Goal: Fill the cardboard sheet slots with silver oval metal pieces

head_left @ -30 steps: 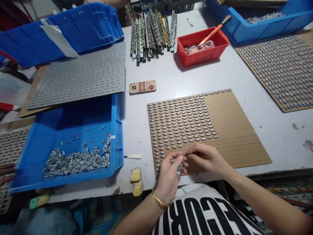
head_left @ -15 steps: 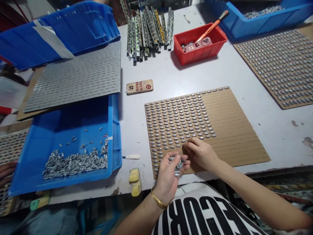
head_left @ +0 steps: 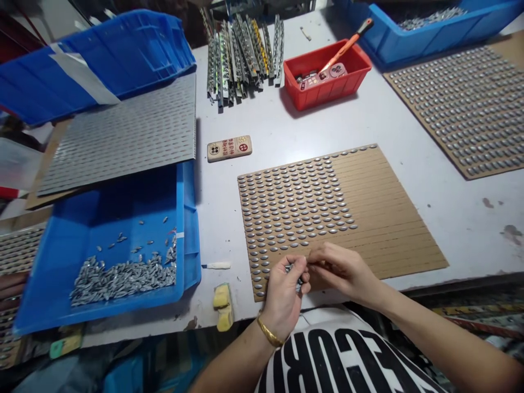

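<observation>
My left hand [head_left: 286,286] is curled around several small silver spindle-shaped metal pieces [head_left: 290,268], partly hidden by its fingers. My right hand [head_left: 341,270] meets it at the fingertips, thumb and fingers pinched together; whether a piece is between them is hidden. Both hands are over the front edge of a brown cardboard sheet [head_left: 393,218] marked with lines. Rows of the same metal pieces [head_left: 297,191] lie across the left and middle of this sheet. Its right part shows bare cardboard.
To the left, a blue bin [head_left: 190,245] holds a heap of loose pieces, with a grey patterned panel [head_left: 126,136] above it. A phone [head_left: 229,148], a white-handled tool [head_left: 216,266], a yellow block [head_left: 222,305] and a red box [head_left: 327,90] stand around. Another filled sheet [head_left: 462,114] lies right.
My right hand has drawn back from the rows on the sheet to the fingertips of my left hand. My left hand has closed more over its pieces. The view has shifted slightly.
</observation>
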`<action>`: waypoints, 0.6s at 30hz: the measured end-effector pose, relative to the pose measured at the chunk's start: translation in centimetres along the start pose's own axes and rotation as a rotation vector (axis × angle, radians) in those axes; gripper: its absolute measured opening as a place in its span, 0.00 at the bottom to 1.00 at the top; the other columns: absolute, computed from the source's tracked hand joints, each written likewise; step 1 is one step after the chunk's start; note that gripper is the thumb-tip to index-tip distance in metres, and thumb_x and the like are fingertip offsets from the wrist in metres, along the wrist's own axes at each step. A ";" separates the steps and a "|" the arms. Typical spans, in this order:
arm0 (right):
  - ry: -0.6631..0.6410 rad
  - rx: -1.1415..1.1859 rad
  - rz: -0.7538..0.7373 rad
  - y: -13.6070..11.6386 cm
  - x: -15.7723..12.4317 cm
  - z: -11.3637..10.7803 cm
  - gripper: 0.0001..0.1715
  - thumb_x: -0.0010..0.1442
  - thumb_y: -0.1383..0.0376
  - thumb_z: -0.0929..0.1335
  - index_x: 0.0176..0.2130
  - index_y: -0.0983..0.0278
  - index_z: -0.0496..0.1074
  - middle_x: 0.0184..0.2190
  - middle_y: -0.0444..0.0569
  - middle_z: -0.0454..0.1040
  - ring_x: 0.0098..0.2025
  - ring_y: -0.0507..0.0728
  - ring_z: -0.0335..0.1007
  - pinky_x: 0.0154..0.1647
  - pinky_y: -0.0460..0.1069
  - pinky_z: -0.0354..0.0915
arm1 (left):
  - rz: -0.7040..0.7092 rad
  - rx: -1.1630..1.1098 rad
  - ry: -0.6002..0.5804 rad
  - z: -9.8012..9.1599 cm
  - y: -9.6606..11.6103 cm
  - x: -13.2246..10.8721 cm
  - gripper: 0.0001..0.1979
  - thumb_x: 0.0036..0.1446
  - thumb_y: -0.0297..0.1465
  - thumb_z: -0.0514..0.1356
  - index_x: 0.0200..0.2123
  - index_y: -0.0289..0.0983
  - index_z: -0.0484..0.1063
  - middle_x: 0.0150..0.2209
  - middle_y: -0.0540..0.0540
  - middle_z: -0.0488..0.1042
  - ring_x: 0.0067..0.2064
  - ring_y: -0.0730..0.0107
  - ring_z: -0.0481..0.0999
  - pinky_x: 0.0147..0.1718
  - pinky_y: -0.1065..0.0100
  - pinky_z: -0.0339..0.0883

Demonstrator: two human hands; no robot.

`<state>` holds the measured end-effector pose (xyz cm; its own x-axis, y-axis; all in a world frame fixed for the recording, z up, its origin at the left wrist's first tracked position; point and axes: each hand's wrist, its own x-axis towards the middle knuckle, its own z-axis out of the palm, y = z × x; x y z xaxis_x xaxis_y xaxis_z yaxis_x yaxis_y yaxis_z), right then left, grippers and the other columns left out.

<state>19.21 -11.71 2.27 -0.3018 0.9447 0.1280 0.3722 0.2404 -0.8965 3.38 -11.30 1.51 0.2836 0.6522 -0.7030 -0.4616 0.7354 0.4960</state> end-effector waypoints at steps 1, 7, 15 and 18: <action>0.014 -0.016 -0.016 0.1 -0.2 0.0 0.09 0.64 0.69 0.62 0.42 0.62 0.70 0.32 0.48 0.72 0.34 0.52 0.69 0.35 0.46 0.66 | -0.028 -0.005 -0.007 0.1 -0.1 0.0 0.13 0.51 0.34 0.66 0.31 0.34 0.65 0.26 0.52 0.64 0.25 0.82 0.62 0.17 0.79 0.49; 0.010 -0.128 -0.049 1.4 -1.3 -0.2 0.12 0.65 0.69 0.61 0.46 0.61 0.69 0.35 0.50 0.73 0.36 0.53 0.70 0.36 0.47 0.67 | -0.123 0.026 -0.009 0.7 0.0 0.3 0.13 0.55 0.38 0.62 0.34 0.33 0.67 0.25 0.51 0.66 0.20 0.83 0.62 0.13 0.80 0.45; 0.111 -0.298 -0.008 5.3 -0.6 -0.6 0.09 0.65 0.68 0.61 0.41 0.62 0.71 0.33 0.50 0.73 0.35 0.54 0.71 0.35 0.47 0.68 | -0.055 -0.088 0.082 0.4 1.6 -0.1 0.11 0.57 0.28 0.59 0.44 0.33 0.68 0.40 0.38 0.76 0.38 0.64 0.78 0.37 0.66 0.72; 0.068 -0.406 -0.020 6.0 -0.4 -0.2 0.12 0.65 0.69 0.60 0.43 0.62 0.71 0.35 0.51 0.73 0.36 0.54 0.70 0.35 0.47 0.67 | -0.089 -0.063 0.089 0.4 1.2 -0.3 0.08 0.56 0.28 0.60 0.40 0.34 0.68 0.38 0.39 0.77 0.37 0.66 0.78 0.35 0.68 0.72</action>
<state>21.72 -10.60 -3.08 -0.2591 0.9481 0.1840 0.6869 0.3149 -0.6550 3.08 -10.51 2.50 0.2516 0.5639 -0.7866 -0.4904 0.7750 0.3987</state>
